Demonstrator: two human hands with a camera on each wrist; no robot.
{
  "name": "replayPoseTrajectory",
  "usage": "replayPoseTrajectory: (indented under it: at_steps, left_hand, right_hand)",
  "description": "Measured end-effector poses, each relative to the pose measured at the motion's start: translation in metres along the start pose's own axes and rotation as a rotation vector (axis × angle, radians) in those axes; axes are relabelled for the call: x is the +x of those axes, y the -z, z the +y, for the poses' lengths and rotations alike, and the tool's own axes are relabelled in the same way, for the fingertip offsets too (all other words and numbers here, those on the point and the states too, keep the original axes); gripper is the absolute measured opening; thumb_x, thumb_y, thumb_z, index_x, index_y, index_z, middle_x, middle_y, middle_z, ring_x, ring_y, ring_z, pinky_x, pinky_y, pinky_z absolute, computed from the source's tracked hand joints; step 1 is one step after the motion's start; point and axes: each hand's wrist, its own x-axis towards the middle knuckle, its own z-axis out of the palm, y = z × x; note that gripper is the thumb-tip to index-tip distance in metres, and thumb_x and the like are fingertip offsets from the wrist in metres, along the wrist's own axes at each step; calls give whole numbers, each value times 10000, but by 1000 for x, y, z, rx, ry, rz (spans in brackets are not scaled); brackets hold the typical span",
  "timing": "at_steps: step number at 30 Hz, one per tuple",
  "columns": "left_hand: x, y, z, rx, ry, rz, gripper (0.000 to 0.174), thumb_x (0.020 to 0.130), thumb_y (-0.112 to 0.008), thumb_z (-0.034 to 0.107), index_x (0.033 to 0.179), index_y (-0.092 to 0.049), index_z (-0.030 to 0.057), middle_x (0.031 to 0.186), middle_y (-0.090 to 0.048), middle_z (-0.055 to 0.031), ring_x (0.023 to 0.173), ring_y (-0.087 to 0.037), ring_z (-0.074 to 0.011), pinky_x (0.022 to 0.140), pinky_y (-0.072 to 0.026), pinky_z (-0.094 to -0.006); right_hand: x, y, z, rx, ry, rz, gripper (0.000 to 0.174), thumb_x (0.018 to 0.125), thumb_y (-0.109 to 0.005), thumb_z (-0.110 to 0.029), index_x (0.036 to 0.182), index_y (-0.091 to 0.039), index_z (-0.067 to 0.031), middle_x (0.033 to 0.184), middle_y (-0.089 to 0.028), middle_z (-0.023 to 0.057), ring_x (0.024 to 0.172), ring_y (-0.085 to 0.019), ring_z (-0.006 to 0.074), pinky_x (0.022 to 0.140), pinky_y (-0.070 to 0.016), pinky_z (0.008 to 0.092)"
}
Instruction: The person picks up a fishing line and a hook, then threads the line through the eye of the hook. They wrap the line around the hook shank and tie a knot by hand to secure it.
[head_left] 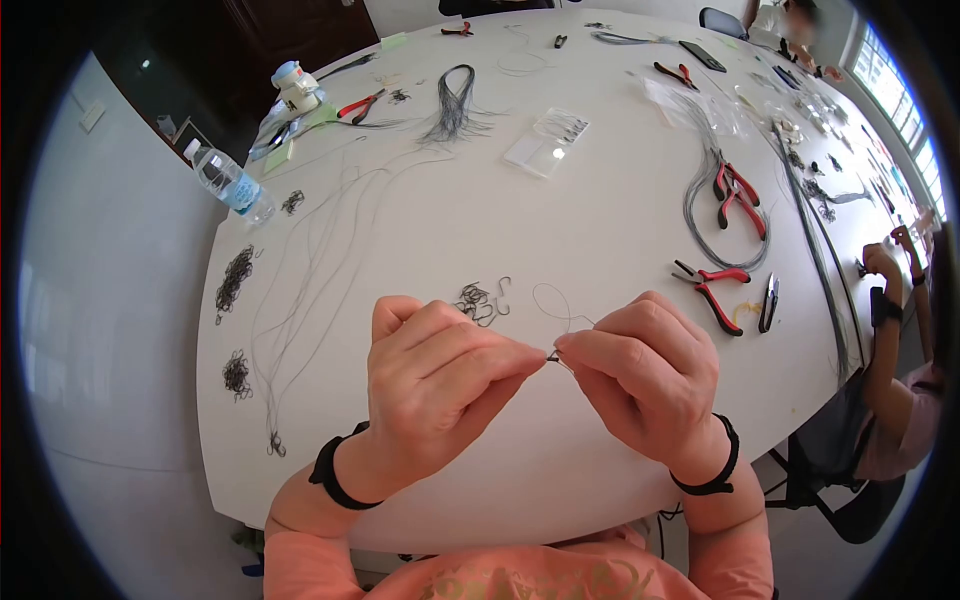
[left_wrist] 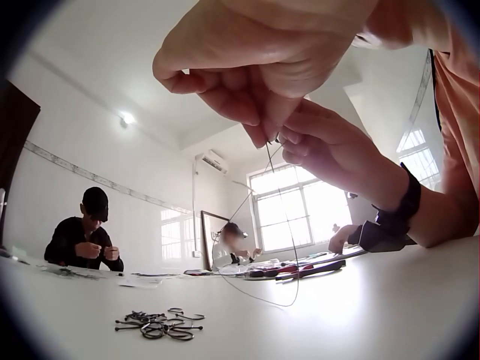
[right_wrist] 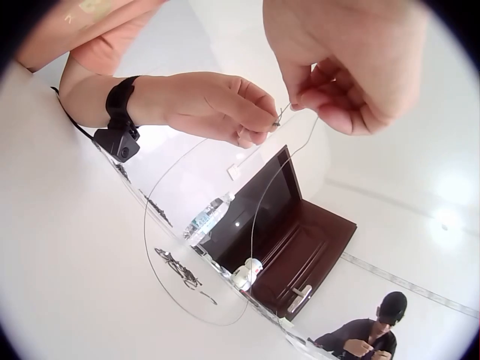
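Note:
Both hands meet fingertip to fingertip over the near part of the table (head_left: 430, 250). My left hand (head_left: 440, 385) pinches a small dark fish hook (right_wrist: 278, 120), mostly hidden by the thumb and fingertips. Close beside it, my right hand (head_left: 645, 375) pinches a thin fishing line (right_wrist: 145, 225) between thumb and forefinger. The line hangs below the hands in a wide loose loop. Just beyond the hands lies a small pile of fish hooks (head_left: 474, 302), seen also in the left wrist view as dark hooks (left_wrist: 157, 326).
Red-handled pliers (head_left: 715, 290) and small snips (head_left: 769, 303) lie to the right, near a coil of line (head_left: 690, 215). On the left are hook piles (head_left: 236, 285), loose line strands and a water bottle (head_left: 232, 185). A clear packet (head_left: 545, 145) lies further back. Other people sit around the table.

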Motion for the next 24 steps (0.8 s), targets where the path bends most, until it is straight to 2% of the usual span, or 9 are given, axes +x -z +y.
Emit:
replayPoseTrajectory:
  at_steps: [4, 10, 15, 21, 24]
  left_hand:
    - [1, 1, 1, -82, 40, -32, 231, 697, -843, 20, 867, -745, 142, 807, -716, 67, 669, -575, -118, 715, -354, -282]
    - [1, 4, 1, -235, 140, -86, 212, 709, -838, -3, 843, -749, 135, 809, -731, 52, 682, -582, -118, 738, -368, -272]
    - [0, 5, 0, -339, 197, -71, 205, 733, -823, -24, 851, -733, 117, 811, -732, 32, 686, -587, -121, 755, -383, -274]
    - [-3, 5, 0, -367, 230, -33, 174, 772, -808, -20, 860, -717, 99, 811, -732, 17, 682, -586, -119, 759, -393, -272]
    - [-3, 4, 0, -368, 233, -22, 163, 785, -802, -17, 867, -716, 94, 796, -722, 15, 679, -585, -116, 756, -392, -270]
  right_hand:
    - [1, 1, 2, 4, -31, 1, 234, 692, -765, 9, 891, -687, -88, 729, -562, 7, 598, -518, 180, 522, -418, 299]
    - [-2, -4, 6, 141, -225, -15, 160, 755, -755, 40, 858, -683, -59, 687, -573, 28, 589, -544, 166, 501, -421, 285]
    - [-5, -10, 2, 397, -446, -37, 82, 838, -721, 46, 851, -662, -9, 701, -627, 35, 560, -564, 96, 519, -441, 240]
    - [-5, -10, -5, 480, -619, -70, 94, 846, -728, 26, 836, -641, -8, 657, -607, 20, 555, -562, 71, 519, -438, 228]
    - [-8, -13, -7, 434, -592, -66, 93, 835, -726, 28, 836, -645, -17, 654, -605, 17, 548, -554, 70, 506, -429, 230]
